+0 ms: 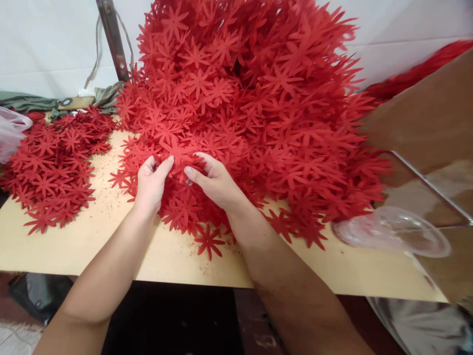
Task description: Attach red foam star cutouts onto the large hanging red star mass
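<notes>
Between my two hands is a red flower-shaped cutout [179,154] with narrow petals, perhaps several stacked together. My left hand [152,178] pinches its left side between thumb and fingers. On the right side, my right hand [211,178] grips it with the thumb in front and the fingers partly hidden behind. Right behind and under both hands rises a large heap of the same red cutouts [266,113]. One loose cutout [210,242] lies flat on the table below my hands.
A smaller pile of darker red cutouts [51,162] covers the left of the wooden table [170,261]. At the right are a clear plastic container [399,231] and a large cardboard box [424,113]. A metal bar [113,42] stands at the back, near grey-green cloth [29,103].
</notes>
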Motion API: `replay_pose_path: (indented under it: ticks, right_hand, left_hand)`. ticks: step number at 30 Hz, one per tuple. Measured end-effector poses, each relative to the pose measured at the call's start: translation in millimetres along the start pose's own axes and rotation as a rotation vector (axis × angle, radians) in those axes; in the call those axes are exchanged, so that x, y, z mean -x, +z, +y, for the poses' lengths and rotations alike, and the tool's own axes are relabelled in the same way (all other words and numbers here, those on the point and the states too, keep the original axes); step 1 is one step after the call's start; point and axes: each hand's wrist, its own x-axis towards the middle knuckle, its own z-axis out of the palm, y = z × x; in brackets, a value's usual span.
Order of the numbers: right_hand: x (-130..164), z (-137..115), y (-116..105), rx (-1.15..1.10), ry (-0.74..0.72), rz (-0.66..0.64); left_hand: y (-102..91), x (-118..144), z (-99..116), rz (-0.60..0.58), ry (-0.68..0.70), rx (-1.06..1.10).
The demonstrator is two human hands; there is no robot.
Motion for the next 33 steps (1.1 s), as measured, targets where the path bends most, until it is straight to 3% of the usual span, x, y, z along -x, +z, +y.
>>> replay_pose_path:
  ticks: [8,16,25,33]
  right_hand:
    - [-4,10,-3,0.06,-0.097,0.14]
    - [-6,4,-11,-0.017,-0.056,0.252]
    - [-4,1,-12,-0.136,0.066,0.049]
    - [-3,0,-11,-0.136,0.054,0.074]
  left_hand:
    - [3.3,4,-1,-0.035,-0.011,-0.1]
    - [-3.0,-7,-4,0.037,0.001,-0.063]
    - [1.1,-1,-5,-0.079,0.016,-0.079]
    - [0.6,1,-4,-0.086,0.008,-0.033]
